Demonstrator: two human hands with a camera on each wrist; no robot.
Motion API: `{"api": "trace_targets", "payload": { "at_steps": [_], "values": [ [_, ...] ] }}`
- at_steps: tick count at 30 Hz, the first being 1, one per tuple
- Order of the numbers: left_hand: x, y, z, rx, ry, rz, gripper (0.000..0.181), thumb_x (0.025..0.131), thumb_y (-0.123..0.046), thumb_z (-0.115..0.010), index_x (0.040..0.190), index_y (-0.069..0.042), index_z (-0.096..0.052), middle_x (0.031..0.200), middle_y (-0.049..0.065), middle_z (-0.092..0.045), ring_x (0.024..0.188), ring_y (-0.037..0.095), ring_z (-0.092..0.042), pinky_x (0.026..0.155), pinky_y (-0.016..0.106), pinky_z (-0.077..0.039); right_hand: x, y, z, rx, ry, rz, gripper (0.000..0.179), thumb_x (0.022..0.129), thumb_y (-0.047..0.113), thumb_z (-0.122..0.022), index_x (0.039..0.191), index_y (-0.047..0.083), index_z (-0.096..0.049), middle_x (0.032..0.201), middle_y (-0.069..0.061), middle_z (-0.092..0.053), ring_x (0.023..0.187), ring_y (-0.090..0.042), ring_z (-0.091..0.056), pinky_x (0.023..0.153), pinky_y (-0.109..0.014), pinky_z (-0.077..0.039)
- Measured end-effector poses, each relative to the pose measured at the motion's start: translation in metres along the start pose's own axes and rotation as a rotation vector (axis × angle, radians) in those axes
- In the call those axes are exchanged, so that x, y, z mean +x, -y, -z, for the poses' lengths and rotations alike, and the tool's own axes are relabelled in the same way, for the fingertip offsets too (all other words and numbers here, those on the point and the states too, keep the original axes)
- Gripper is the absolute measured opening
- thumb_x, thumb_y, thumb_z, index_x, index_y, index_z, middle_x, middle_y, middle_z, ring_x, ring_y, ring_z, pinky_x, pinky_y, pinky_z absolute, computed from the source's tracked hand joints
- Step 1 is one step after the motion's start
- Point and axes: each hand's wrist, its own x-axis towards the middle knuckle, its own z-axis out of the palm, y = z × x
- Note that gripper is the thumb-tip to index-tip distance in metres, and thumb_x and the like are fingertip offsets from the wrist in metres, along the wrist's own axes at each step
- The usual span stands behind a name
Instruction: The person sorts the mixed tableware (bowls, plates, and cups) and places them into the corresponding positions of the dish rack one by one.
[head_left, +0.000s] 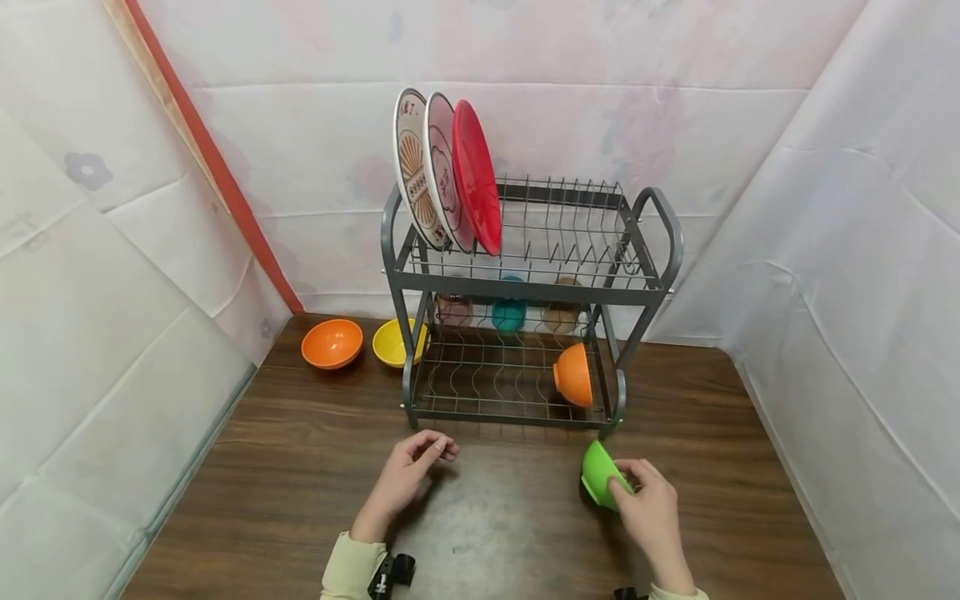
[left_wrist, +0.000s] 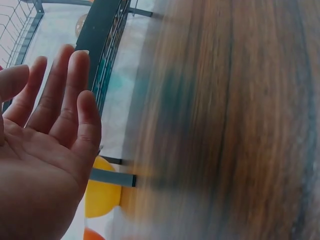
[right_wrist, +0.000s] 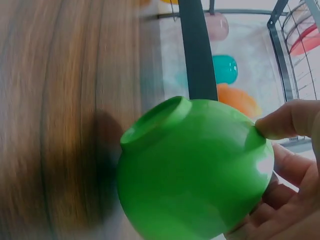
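A green bowl [head_left: 600,475] is tilted on its side in my right hand [head_left: 651,508], which pinches its rim between thumb and fingers in front of the rack's right end. The right wrist view shows the bowl's foot ring turned toward the table. My left hand [head_left: 408,475] hovers over the table before the rack's left front corner, its fingers loosely bent and holding nothing. Behind both hands stands a two-tier dish rack [head_left: 532,292]. An orange bowl [head_left: 573,375] leans on edge at the right end of its lower tier.
Two patterned plates [head_left: 420,171] [head_left: 447,175] and a red plate [head_left: 476,179] stand in the upper tier's left side. Pink, teal [head_left: 510,312] and brown cups are at the back below. Left of the rack sit an orange bowl [head_left: 332,343] and a yellow bowl [head_left: 390,343].
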Motion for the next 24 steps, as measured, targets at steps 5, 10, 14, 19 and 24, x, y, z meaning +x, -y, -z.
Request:
{"api": "trace_targets", "payload": {
  "at_steps": [5, 10, 14, 19, 24],
  "values": [
    [0.002, -0.001, -0.005, 0.032, 0.033, 0.025, 0.026, 0.104, -0.022, -0.055, 0.107, 0.0, -0.067, 0.102, 0.016, -0.071, 0.094, 0.034, -0.068, 0.089, 0.049, -0.052, -0.006, 0.007, -0.01, 0.047, 0.046, 0.108, 0.019, 0.073, -0.003, -0.077, 0.088, 0.009, -0.075, 0.077, 0.01, -0.061, 0.067, -0.006, -0.053, 0.059, -0.024, -0.045],
    [0.004, -0.003, -0.011, 0.023, 0.062, 0.041, 0.027, 0.104, -0.021, -0.054, 0.109, 0.002, -0.067, 0.103, 0.016, -0.071, 0.095, 0.031, -0.068, 0.089, 0.047, -0.052, -0.011, 0.015, -0.019, 0.107, 0.103, 0.279, 0.024, 0.072, -0.006, -0.08, 0.09, 0.009, -0.074, 0.078, 0.014, -0.058, 0.066, -0.003, -0.051, 0.056, -0.023, -0.045],
    [0.004, -0.004, -0.016, 0.024, 0.088, 0.048, 0.027, 0.105, -0.02, -0.053, 0.109, 0.003, -0.067, 0.105, 0.018, -0.07, 0.097, 0.034, -0.067, 0.089, 0.049, -0.052, -0.016, 0.023, -0.022, 0.125, 0.213, 0.388, 0.026, 0.074, -0.005, -0.082, 0.094, 0.01, -0.074, 0.084, 0.015, -0.059, 0.072, -0.001, -0.053, 0.061, -0.024, -0.048],
    [0.004, -0.004, -0.02, 0.029, 0.111, 0.058, 0.026, 0.104, -0.021, -0.055, 0.107, 0.001, -0.068, 0.104, 0.016, -0.071, 0.098, 0.034, -0.068, 0.089, 0.049, -0.052, -0.023, 0.035, -0.021, 0.135, 0.404, 0.464, 0.023, 0.08, 0.001, -0.08, 0.098, 0.013, -0.074, 0.091, 0.015, -0.06, 0.076, 0.0, -0.054, 0.064, -0.023, -0.049],
    [0.004, -0.003, -0.026, 0.032, 0.117, 0.046, 0.022, 0.103, -0.018, -0.057, 0.107, 0.0, -0.068, 0.105, 0.015, -0.072, 0.097, 0.029, -0.069, 0.088, 0.049, -0.052, -0.028, 0.042, -0.021, 0.169, 0.518, 0.491, 0.02, 0.084, 0.003, -0.077, 0.101, 0.012, -0.074, 0.093, 0.013, -0.062, 0.081, -0.001, -0.057, 0.069, -0.025, -0.052]
  ]
}}
